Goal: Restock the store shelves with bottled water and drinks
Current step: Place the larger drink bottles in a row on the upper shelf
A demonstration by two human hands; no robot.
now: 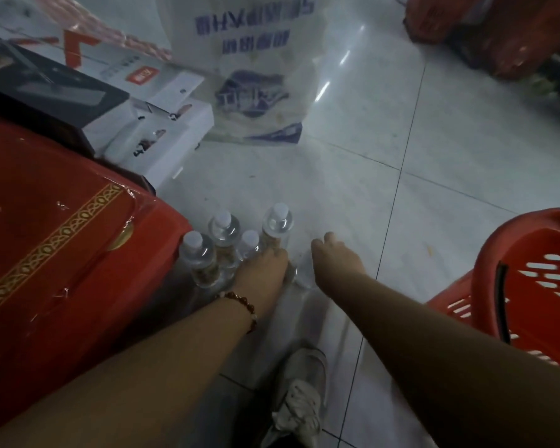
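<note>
Several clear water bottles with white caps stand on the tiled floor beside a red box: one [197,253] at the left, one [224,228] behind it, one [250,241] in the middle and one [277,219] at the right. My left hand [263,270], with a bead bracelet on the wrist, lies palm down over another clear bottle [292,275] in front of them, its fingers closed around it. Just to the right, my right hand [334,260] hangs with its fingers bent down to the floor. Clear film seems to lie under it, and its fingertips are hidden.
A large red box [62,253] fills the left, with white and black cartons [162,124] behind it. A printed plastic bag [259,76] stands further back. A red shopping basket [530,279] sits at the right. My shoe [301,392] is below.
</note>
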